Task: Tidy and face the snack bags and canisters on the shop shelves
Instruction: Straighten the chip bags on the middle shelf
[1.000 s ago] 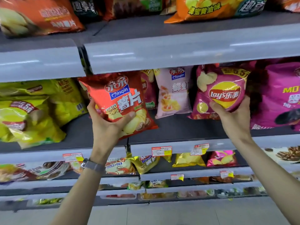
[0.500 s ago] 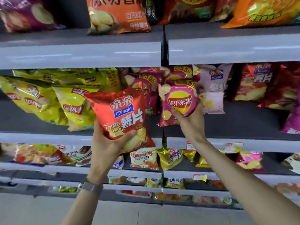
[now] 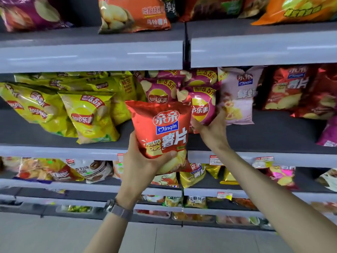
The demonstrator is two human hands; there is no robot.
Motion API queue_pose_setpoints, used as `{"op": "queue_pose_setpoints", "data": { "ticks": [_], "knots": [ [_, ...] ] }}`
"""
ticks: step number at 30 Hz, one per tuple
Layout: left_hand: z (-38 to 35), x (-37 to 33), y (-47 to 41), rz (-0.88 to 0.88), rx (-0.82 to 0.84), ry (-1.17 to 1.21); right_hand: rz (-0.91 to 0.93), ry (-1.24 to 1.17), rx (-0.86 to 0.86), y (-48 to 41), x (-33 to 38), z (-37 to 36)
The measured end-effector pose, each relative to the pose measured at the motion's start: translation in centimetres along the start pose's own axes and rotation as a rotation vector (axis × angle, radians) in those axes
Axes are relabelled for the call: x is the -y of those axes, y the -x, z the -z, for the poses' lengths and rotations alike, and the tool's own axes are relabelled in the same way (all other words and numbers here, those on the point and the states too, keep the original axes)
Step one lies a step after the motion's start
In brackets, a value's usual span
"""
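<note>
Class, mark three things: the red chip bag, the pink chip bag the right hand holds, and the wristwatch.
red chip bag point(image 3: 166, 128): head view, blue logo patch.
pink chip bag point(image 3: 200, 107): head view, front logo.
wristwatch point(image 3: 121, 212): head view, metal strap.

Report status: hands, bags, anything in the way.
Left hand grips red foil Qinqin potato-chip bag, off the grey middle shelf. Right hand holds magenta Lay's crisp bag at that shelf. Red bag overlaps the magenta bag's left edge.

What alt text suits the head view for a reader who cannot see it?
A person's left hand grips a red Qinqin chip bag in front of a shop shelf, while the right hand holds a pink Lay's bag at that shelf. Yellow Lay's bags lie to the left, more red bags to the right.
</note>
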State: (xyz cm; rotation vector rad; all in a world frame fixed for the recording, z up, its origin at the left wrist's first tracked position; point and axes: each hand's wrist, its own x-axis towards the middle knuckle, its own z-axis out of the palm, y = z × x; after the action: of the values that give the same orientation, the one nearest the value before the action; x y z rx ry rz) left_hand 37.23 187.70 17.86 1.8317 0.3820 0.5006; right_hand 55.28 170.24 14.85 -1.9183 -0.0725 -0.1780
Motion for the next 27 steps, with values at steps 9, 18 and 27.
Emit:
{"op": "queue_pose_setpoints", "data": {
  "ticks": [9,18,27],
  "knots": [
    [-11.1,-4.4,-0.3,-0.087,0.068,-0.009,0.073,-0.078,0.011,2.4,-2.2,11.3],
    [-27.8,-9.3,-2.2,-0.216,0.161,-0.011,0.045,0.020,-0.004,1.0,-8.5,24.0],
    [-40.7,-10.3,-6.5,-0.150,0.173,-0.005,0.061,0.218,0.140,-0.7,-12.4,30.7]
  ]
}}
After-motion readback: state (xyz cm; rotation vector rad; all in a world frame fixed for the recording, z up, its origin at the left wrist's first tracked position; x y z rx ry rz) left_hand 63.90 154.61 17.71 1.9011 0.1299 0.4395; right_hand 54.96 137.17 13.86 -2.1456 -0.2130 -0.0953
